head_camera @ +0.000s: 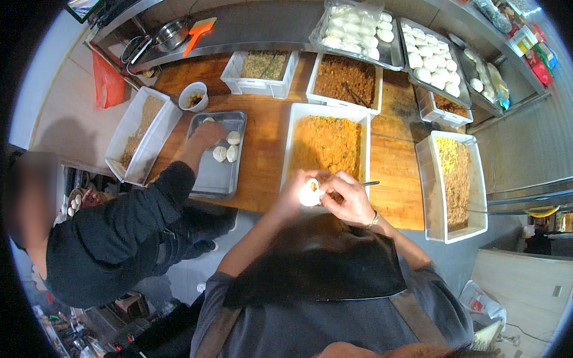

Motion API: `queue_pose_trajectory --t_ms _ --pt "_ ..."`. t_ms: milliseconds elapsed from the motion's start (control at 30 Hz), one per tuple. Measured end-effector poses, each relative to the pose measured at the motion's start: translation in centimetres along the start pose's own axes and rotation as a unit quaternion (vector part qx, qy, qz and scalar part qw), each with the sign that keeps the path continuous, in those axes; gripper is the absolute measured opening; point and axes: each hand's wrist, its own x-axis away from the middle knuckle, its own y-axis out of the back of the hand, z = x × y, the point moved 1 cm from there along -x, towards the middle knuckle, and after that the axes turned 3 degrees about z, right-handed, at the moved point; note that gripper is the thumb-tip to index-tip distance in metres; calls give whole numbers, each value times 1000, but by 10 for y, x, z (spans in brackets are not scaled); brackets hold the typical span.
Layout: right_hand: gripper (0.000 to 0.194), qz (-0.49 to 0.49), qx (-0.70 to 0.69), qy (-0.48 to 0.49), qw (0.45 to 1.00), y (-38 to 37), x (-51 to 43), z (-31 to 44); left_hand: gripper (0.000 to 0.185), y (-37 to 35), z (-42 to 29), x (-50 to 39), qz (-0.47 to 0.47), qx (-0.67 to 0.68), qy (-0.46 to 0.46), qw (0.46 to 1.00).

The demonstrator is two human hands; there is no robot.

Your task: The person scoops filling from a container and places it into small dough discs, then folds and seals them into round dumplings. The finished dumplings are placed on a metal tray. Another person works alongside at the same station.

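Observation:
My left hand point(291, 192) cups a white dough wrapper point(306, 197) with some filling showing in its opening. The fingers of my right hand point(347, 198) pinch the wrapper's rim. A thin dark utensil handle point(372, 183) sticks out beyond my right hand; its other end is hidden. Both hands are over the near end of a white plastic tub point(292, 127), which holds orange filling point(333, 138) with green flecks.
To the left, a co-worker's hand point(208, 134) reaches into a metal tray point(215, 176) holding several dough pieces. White tubs of filling point(259, 88) stand at the back, left and right point(421, 183). Trays of dough balls point(430, 58) sit on the raised shelf point(273, 27).

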Motion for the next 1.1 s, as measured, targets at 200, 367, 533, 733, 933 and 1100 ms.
queue_pose_trajectory --t_ms 200,367,533,733,933,1100 --pt "31 41 -48 -74 995 0 0 0 71 -1 -5 -1 59 -56 -45 996" --pt "22 32 -20 -2 999 -1 1 -3 77 1 2 2 8 54 52 997" --pt "19 26 37 52 998 0 0 6 81 14 6 -6 13 115 99 988" --pt "19 16 39 44 998 -1 -2 4 74 5 4 -6 -70 41 54 995" --pt "18 28 73 75 994 1 0 1 69 6 -16 4 1 -204 -21 979" --pt "17 5 74 68 995 -4 -4 11 64 1 -7 4 -80 -94 -7 992"
